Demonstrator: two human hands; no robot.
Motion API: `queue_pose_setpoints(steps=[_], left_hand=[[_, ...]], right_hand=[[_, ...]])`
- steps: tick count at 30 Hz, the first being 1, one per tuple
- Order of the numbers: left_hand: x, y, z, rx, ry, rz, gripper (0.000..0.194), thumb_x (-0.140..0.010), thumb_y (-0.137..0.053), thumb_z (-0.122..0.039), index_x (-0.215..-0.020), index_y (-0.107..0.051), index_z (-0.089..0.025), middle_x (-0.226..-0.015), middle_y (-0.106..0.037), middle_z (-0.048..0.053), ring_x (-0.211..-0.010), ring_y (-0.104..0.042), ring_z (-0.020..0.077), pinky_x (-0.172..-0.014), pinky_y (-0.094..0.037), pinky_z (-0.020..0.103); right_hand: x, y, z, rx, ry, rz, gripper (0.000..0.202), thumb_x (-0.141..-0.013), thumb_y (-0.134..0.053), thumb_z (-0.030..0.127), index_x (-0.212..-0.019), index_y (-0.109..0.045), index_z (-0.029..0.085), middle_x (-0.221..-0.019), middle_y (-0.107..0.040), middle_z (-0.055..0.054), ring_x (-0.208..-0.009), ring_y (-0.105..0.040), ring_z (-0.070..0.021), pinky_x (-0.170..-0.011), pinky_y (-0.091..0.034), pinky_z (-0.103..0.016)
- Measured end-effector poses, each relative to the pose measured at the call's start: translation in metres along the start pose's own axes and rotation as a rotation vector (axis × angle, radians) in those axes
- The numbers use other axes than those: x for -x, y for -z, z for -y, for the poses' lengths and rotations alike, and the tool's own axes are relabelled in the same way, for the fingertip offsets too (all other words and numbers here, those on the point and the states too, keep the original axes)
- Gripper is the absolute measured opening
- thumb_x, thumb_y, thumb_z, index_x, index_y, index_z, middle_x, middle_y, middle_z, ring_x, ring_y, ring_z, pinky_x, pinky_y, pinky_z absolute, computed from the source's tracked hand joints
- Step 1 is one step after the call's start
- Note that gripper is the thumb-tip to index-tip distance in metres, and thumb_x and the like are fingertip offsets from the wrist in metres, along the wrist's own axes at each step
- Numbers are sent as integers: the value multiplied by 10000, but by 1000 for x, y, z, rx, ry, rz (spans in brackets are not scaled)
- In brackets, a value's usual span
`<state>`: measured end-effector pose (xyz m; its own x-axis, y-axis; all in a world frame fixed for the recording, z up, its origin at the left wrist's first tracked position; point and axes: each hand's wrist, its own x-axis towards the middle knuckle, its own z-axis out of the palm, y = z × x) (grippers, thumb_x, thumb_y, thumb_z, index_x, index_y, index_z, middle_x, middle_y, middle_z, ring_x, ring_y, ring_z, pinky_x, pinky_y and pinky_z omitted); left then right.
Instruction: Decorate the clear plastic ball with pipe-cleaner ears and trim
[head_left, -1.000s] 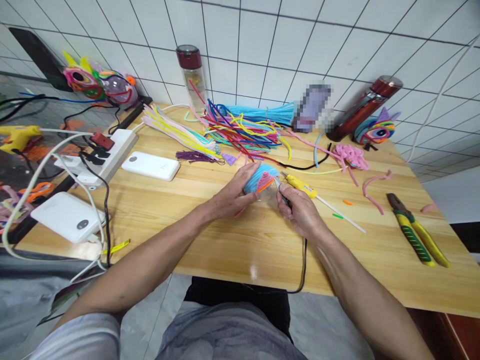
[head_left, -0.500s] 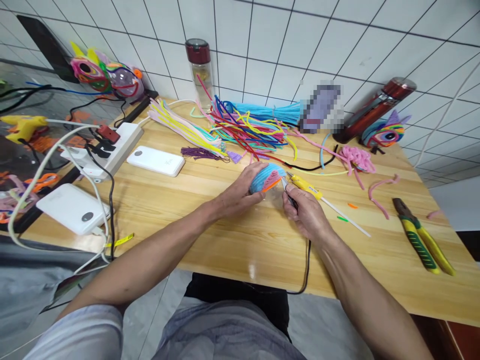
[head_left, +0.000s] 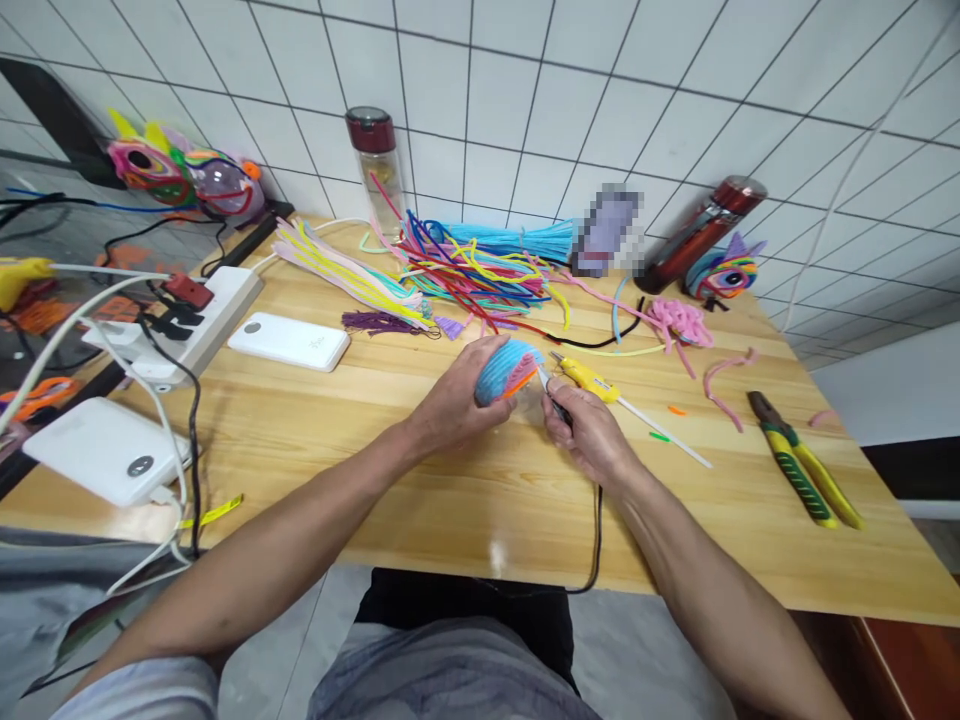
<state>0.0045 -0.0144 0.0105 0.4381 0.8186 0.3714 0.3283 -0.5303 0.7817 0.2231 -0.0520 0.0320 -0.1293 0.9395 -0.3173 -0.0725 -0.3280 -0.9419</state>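
Observation:
My left hand is closed around a small rounded craft piece covered in light blue fuzzy strips. A pink patch and an orange strip show on its right side, and its lower part looks clear. In my right hand is a black-handled tool with a silver pointed tip. The tip meets the right edge of the piece near the pink patch; my fingers hide most of the handle. Just beyond my right hand lies a yellow glue gun with a white glue stick in its back.
Colourful pipe cleaners heap along the back, near a bottle and a red flask. Pliers lie at right. Left are power banks, a power strip and cables. A finished fish-like craft stands back right.
The whole view has shifted, so things on the table appear further left and mostly a little lower. Both hands keep their hold, with the tool tip still at the piece's right edge.

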Motion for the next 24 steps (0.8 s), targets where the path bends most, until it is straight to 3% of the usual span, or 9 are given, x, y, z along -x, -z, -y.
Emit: queue_pose_setpoints(steps=[10, 24], left_hand=[[3, 5, -4, 21, 65, 38, 671, -976, -643, -465, -1554, -481, -165, -1577, -535, 204, -1487, -508, 356, -1293, -395, 557], [11, 1, -2, 13, 172, -12, 629, -990, -640, -555, -1531, -515, -258, -1607, -519, 132, -1526, -472, 348, -1278, -423, 536]], right_hand=[[0, -1, -1, -27, -7, 2, 503, -831, -719, 669, -678, -590, 207, -464, -378, 85, -415, -286, -68, -405, -164, -216], [-1, -1, -5, -2, 6, 62, 542, -863, -628, 720, -676, -584, 213, -453, -371, 84, -435, -286, -82, -461, -181, -262]])
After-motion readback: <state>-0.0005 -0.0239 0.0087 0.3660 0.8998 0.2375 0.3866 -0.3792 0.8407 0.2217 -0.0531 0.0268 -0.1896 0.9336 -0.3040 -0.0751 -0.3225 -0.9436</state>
